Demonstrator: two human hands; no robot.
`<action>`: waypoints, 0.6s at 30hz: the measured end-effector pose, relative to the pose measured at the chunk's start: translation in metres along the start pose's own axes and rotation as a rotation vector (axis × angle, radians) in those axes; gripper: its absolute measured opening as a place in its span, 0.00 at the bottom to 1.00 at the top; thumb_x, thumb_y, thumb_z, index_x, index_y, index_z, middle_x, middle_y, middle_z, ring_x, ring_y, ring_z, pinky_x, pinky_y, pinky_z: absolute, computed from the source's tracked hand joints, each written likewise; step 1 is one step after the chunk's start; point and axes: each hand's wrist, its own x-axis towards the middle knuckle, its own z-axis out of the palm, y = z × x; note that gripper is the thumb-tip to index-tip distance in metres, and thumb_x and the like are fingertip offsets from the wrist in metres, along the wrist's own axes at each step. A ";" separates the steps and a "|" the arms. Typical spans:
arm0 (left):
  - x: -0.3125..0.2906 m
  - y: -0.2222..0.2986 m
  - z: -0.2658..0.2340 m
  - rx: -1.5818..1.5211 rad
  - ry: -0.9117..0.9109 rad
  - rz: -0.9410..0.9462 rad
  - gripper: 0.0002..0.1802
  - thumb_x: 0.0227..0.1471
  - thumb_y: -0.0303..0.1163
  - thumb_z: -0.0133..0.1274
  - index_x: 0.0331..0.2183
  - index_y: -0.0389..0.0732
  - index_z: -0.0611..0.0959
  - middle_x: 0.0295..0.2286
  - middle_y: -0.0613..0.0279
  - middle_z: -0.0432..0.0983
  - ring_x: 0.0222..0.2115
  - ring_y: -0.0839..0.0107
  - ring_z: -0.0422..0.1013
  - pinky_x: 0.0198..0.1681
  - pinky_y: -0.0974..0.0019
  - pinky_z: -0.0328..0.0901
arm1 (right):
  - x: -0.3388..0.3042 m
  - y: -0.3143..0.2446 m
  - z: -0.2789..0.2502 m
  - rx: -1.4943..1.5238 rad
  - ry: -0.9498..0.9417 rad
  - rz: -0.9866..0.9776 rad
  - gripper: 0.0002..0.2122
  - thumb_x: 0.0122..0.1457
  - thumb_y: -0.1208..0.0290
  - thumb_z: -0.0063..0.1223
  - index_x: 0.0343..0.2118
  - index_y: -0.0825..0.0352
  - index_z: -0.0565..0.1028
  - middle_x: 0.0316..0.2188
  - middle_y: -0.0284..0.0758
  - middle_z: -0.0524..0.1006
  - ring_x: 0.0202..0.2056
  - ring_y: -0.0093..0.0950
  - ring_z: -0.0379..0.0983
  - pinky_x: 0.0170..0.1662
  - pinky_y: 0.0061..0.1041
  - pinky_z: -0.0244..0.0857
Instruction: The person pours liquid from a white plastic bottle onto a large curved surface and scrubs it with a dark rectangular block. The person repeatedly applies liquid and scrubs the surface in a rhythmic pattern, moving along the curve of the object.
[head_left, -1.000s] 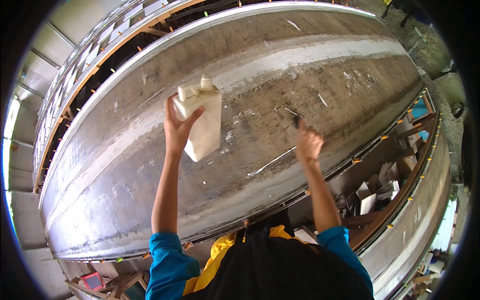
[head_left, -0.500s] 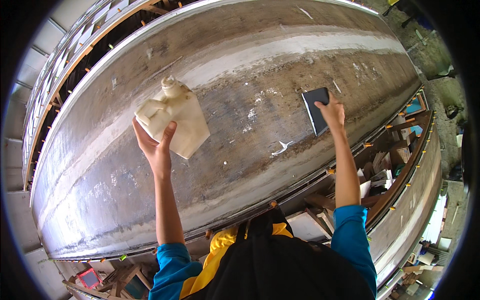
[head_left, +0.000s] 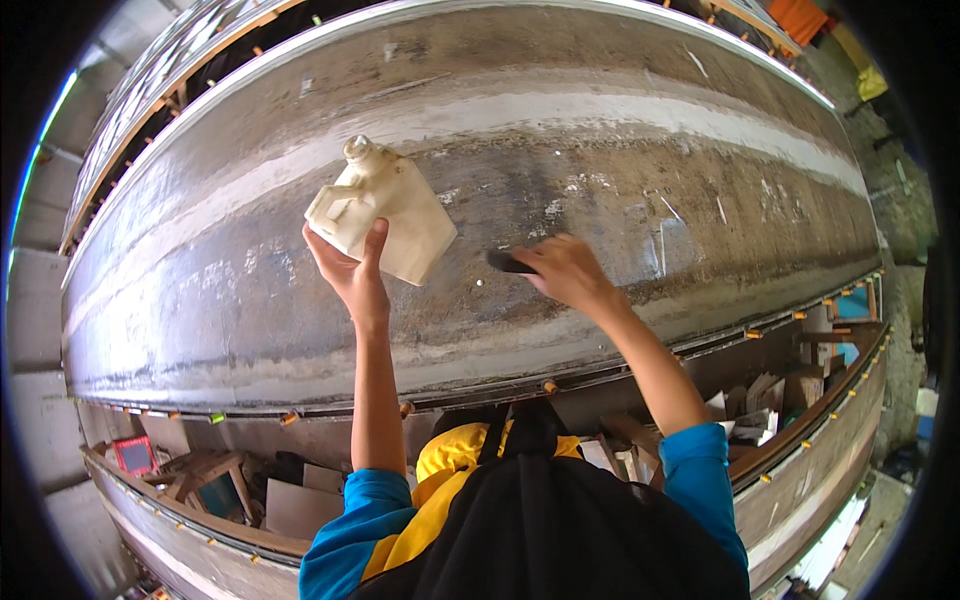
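My left hand grips a cream-coloured plastic jug by its handle side, thumb along the near face. The jug is tilted over the long table, its neck pointing away from me. My right hand, somewhat smeared by motion, is closed on a black flat scraper seen nearly edge-on, pointing left toward the jug. The scraper is low over the stained brown and grey tabletop; whether it touches cannot be made out. A thin shiny smear lies to the right of my right hand.
Orange pegs line the table's near edge. Below that edge, a shelf-like space holds papers, boards and a red-framed item. A second long table curves close by. Pale streaks cross the tabletop.
The right hand has swept the scraper left toward the jug and turned it edge-on. The white blob on the tabletop no longer shows. The left hand still holds the jug; the view has shifted.
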 end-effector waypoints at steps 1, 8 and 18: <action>-0.004 -0.001 0.001 0.012 0.012 0.015 0.33 0.42 0.29 0.61 0.49 0.38 0.64 0.41 0.59 0.65 0.44 0.69 0.63 0.49 0.65 0.55 | 0.007 -0.001 0.012 -0.022 0.055 -0.109 0.16 0.43 0.72 0.60 0.36 0.57 0.69 0.22 0.30 0.74 0.27 0.29 0.72 0.32 0.28 0.64; -0.032 0.016 -0.021 0.062 0.065 0.012 0.35 0.39 0.33 0.64 0.46 0.37 0.62 0.40 0.58 0.64 0.43 0.69 0.63 0.48 0.66 0.58 | -0.022 0.025 -0.002 0.100 -0.107 -0.527 0.14 0.39 0.67 0.64 0.30 0.56 0.71 0.20 0.28 0.74 0.29 0.28 0.73 0.33 0.26 0.65; -0.043 -0.027 -0.034 -0.328 -0.091 -0.163 0.42 0.36 0.38 0.64 0.52 0.36 0.63 0.44 0.59 0.66 0.46 0.68 0.63 0.51 0.63 0.56 | -0.010 0.051 0.001 0.004 -0.005 -0.451 0.16 0.36 0.73 0.63 0.31 0.58 0.73 0.25 0.27 0.75 0.30 0.26 0.72 0.36 0.25 0.65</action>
